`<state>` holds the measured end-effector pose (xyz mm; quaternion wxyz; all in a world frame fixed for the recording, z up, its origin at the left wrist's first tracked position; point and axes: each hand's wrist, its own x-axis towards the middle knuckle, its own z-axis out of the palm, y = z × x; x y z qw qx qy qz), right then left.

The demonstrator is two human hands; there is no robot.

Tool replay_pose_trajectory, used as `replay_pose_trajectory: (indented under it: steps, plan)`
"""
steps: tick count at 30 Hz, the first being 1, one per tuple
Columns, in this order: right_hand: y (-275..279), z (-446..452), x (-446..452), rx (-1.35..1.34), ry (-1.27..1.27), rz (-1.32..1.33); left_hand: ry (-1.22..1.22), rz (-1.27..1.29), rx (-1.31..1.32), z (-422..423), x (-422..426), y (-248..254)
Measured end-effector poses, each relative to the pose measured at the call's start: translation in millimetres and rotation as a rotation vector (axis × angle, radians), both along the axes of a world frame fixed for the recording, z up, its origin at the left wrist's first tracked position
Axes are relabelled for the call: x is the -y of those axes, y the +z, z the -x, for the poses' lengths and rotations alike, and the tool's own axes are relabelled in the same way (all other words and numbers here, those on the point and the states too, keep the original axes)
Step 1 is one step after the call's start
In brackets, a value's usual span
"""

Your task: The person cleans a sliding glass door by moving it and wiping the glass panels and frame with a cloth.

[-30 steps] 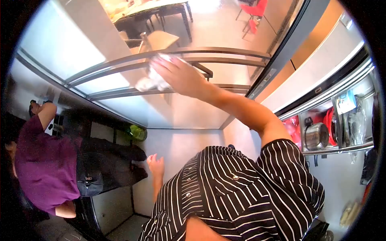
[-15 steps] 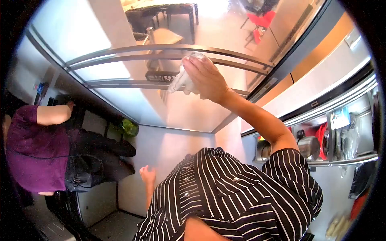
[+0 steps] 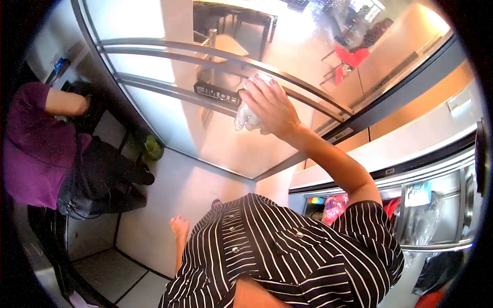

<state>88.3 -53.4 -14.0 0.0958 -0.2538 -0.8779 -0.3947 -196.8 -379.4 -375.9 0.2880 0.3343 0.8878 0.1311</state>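
My right hand (image 3: pixel 269 105) is closed over a crumpled white cloth (image 3: pixel 248 117). It presses the cloth against a glass panel (image 3: pixel 226 141) at the curved metal bars (image 3: pixel 159 47) running across it. Just left of the cloth, a dark plate with light letters (image 3: pixel 215 92) sits between the bars. Low at my side hangs my left hand (image 3: pixel 179 226), small in view, with loosely bent fingers and nothing visible in it.
On the left stands another person in a purple top (image 3: pixel 38 143), with one arm toward a dark area. A green item (image 3: pixel 152 148) is near the floor beyond. At right, a shelf (image 3: pixel 436 246) holds plastic-wrapped goods. A red chair (image 3: pixel 349 57) shows through the glass.
My view has turned, and the glass bars now slope down to the right. My right hand and the cloth are now right of the lettered plate, showing more letters. My left hand stays low.
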Motion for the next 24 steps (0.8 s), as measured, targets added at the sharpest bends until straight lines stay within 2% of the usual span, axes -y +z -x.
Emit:
replay_pose_trajectory:
  steps: [3, 7, 8, 9, 11, 13, 15, 17, 18, 20, 24]
  plan:
    - [-6.7, 5.5, -7.7, -0.032, 0.042, -0.045, -0.020, 0.061, 0.075, -3.1, 18.7, -18.3]
    - [-3.8, 0.7, -2.3, -0.040, 0.052, -0.003, 0.148, 0.094, 0.114, -4.6, 55.7, -48.8]
    - [-5.7, -1.9, -3.6, -0.048, 0.070, -0.008, 0.111, 0.139, 0.102, -5.2, 62.3, -51.8]
    - [-7.3, -2.2, -4.6, -0.054, 0.086, -0.012, 0.131, 0.030, 0.010, -10.6, 83.6, -93.3]
    - [-5.6, 8.5, -5.8, -0.039, 0.079, 0.017, 0.054, 0.033, -0.014, -9.6, 101.7, -127.3]
    - [-4.0, 9.8, -4.4, -0.026, 0.067, 0.039, 0.023, 0.063, -0.019, -11.8, 108.4, -131.5]
    - [-4.8, 6.7, -3.1, -0.019, 0.064, 0.050, 0.025, -0.050, -0.038, -17.0, 112.5, -132.7]
    - [-3.9, 0.1, 1.8, 0.005, 0.060, 0.059, 0.126, 0.074, 0.073, -19.9, 112.3, -126.2]
    - [-2.1, -0.4, 1.4, 0.016, 0.064, 0.058, 0.182, -0.088, 0.161, -24.4, 115.8, -115.2]
    - [-3.2, 3.1, -2.4, 0.034, 0.064, 0.037, 0.160, -0.057, 0.141, -32.0, 115.7, -104.6]
    - [-4.0, 8.1, -4.2, 0.029, 0.069, 0.023, 0.128, -0.082, 0.204, -25.9, 137.1, -148.8]
